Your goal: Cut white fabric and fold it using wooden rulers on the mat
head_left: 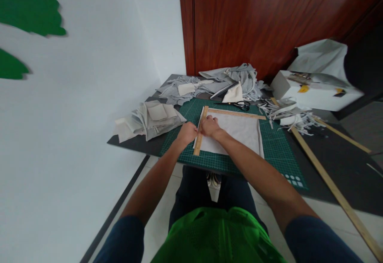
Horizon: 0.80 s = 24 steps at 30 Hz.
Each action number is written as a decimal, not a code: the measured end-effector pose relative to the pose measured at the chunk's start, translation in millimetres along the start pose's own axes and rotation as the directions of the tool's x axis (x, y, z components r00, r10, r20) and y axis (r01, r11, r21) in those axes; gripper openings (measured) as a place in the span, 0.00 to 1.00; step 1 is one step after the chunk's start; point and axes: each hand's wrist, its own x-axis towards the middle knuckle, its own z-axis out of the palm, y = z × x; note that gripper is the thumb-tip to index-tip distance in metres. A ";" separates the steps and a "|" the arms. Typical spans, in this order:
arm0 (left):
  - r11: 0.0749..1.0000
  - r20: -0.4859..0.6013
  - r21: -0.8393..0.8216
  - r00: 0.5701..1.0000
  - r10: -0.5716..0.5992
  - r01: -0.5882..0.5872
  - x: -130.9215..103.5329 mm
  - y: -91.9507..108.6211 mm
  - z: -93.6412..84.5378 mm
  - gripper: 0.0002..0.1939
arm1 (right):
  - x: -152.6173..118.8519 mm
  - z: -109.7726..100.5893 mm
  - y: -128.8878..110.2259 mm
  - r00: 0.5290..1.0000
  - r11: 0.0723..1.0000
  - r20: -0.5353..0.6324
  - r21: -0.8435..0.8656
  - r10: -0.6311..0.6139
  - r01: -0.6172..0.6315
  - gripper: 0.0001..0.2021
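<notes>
A light grey cloth (239, 132) lies flat on a green cutting mat (277, 147). Along the cloth's left edge lies a short wooden ruler (197, 146), and a second wooden ruler (239, 113) crosses its top edge. My left hand (188, 132) is closed at the left side of the upright ruler; what its fingers pinch is too small to make out. Bent fingers of my right hand (210, 126) press down on the cloth and the ruler's right edge, close beside my left hand.
Folded cloths (158, 117) are stacked at the left. Behind the mat are black scissors (241, 105) and grey fabric scraps (242, 80). At the right are cut strips (291, 115), a white box (317, 93) and a long wooden strip (323, 171) crossing the dark table (347, 167).
</notes>
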 end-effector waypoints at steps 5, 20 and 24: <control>1.000 -0.009 -0.011 1.000 -0.008 0.007 -2.4 1.8 1.5 0.12 | -12.8 -3.9 -5.9 0.983 0.999 0.176 -0.013 -0.041 0.044 0.33; 1.000 0.034 0.007 0.999 -0.031 0.030 -29.4 7.2 -8.4 0.12 | -6.0 6.4 -2.2 0.978 1.000 0.209 -0.026 -0.009 0.015 0.41; 1.000 0.010 0.007 1.000 -0.025 0.025 -35.5 8.8 -6.9 0.12 | -11.1 3.3 -2.9 0.984 1.000 0.179 -0.016 -0.022 0.025 0.40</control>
